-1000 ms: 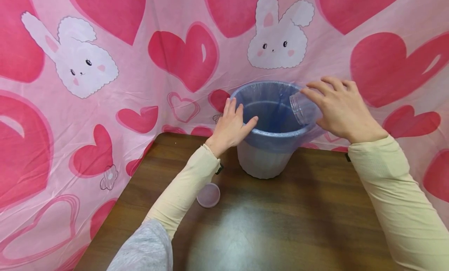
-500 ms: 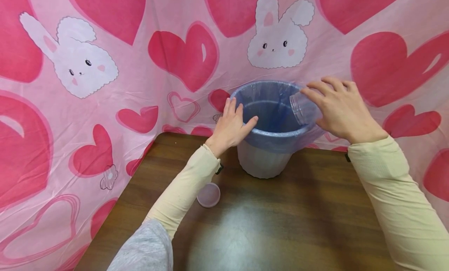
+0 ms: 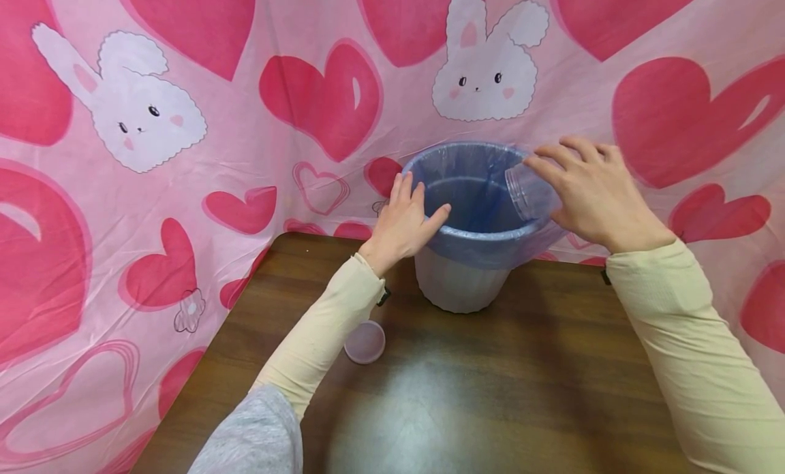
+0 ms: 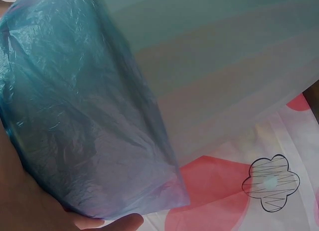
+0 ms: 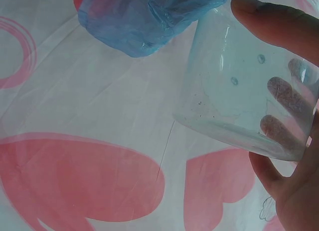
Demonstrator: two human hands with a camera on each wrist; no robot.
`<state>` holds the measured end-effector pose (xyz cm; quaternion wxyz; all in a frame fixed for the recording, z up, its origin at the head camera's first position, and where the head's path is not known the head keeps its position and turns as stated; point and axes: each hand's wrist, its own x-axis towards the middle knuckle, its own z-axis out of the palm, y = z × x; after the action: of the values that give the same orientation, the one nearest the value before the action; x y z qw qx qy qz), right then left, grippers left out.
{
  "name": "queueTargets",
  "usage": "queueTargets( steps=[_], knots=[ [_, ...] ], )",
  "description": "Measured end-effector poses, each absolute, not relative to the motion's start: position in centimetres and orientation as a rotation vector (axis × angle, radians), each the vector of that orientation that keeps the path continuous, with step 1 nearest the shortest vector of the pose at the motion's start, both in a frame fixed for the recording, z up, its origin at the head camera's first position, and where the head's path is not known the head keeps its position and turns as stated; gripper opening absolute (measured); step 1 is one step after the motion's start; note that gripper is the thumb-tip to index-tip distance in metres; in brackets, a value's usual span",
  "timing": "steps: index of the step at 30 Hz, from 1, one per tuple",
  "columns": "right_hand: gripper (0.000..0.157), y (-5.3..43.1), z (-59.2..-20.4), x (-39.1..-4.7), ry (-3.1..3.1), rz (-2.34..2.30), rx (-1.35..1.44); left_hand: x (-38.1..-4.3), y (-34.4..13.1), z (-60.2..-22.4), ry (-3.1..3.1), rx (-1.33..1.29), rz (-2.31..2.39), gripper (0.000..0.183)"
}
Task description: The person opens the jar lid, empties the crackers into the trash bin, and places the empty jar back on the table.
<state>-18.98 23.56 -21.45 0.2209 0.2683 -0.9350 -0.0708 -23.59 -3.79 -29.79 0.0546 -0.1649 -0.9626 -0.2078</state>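
Tipping a clear jar (image 3: 529,191) over the bin (image 3: 472,256), the right hand (image 3: 597,195) pinches it; the left hand (image 3: 401,222) rests flat on the rim. Next probably calls for righting the jar.

One bin (image 3: 463,283) with one blue liner (image 3: 472,239) stands at the centre of the frame, one clear jar (image 3: 529,190) tipped at its rim. One lid (image 3: 364,342) lies lower left of it. Two hands, two printed rabbits up top.
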Motion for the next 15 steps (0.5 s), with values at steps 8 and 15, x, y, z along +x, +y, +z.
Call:
queueTargets(
  steps=[8, 15],
  knots=[
    [0.085, 23.56, -21.55, -18.84, -2.57, -0.178, 0.749, -23.61, -3.74, -29.83, -2.924, -0.502, -0.637, 0.083],
    [0.086, 23.54, -21.69, -18.78, -2.553, -0.162, 0.746, -23.57, -3.77, -29.88, -2.919, -0.505, -0.646, 0.083]
  ],
)
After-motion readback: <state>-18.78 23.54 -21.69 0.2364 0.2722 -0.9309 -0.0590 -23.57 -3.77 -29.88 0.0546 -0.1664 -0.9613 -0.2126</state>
